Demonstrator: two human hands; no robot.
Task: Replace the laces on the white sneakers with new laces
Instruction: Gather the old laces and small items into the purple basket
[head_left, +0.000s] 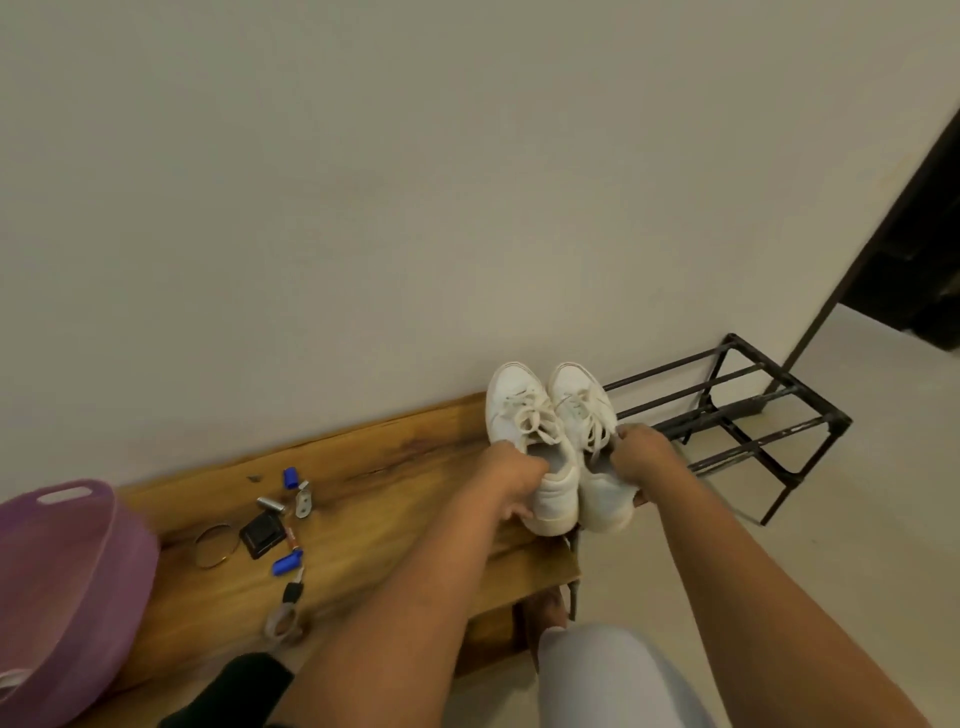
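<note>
Two white sneakers stand side by side at the right end of the wooden table (363, 467), toes toward the wall, both threaded with white laces (535, 421): the left hand (511, 475) grips the left sneaker (524, 415) at its collar, fingers curled into the opening, and the right hand (641, 454) grips the right sneaker (584, 405) the same way. Just right of the table stands a black metal shoe rack (753, 415) on the floor. Farther left on the table lie small bits of hardware, among them two blue caps (290, 477), a black square part (261, 535) and a thin ring (215, 545), with a purple plastic basket (67, 571) at the left edge.
</note>
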